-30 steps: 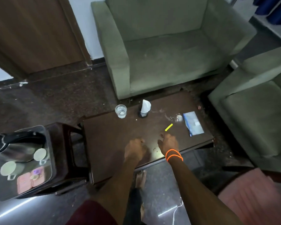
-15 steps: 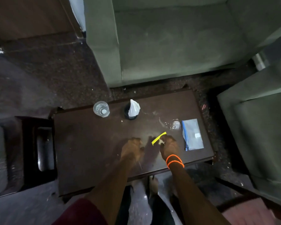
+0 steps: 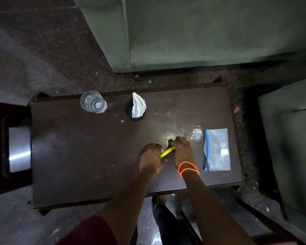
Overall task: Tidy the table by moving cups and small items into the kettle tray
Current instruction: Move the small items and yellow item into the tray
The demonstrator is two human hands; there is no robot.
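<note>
Yellow strip (image 3: 167,152): small, flat, lies at centre-right of frame, angled up to the right, bridging the two hands above the dark wooden table (image 3: 78,156). Dark print on its lower-left end, too small to read.

Left hand (image 3: 151,159): fingers curled, knuckles up, pinching the lower-left end of the strip. Right hand (image 3: 181,152): fingers curled, holding the upper-right end; two orange beaded bands (image 3: 188,169) on its wrist.

Just right of the right hand: a crumpled clear wrapper (image 3: 194,133), then a clear zip bag (image 3: 217,149) with a blue seal along its left edge, lying flat. A white label and some dark print show on the bag; not legible.

Upper centre of the table: black cup (image 3: 129,108), upright, with white crumpled paper (image 3: 139,105) stuffed inside. To its left, apart from it, a clear drinking glass (image 3: 93,102), upright.

Left edge of frame: dark stool or side table (image 3: 0,147) with a shiny rectangular patch. Kettle tray not in frame.

Top and right of frame: green armchairs (image 3: 201,32). Floor dark, speckled.
</note>
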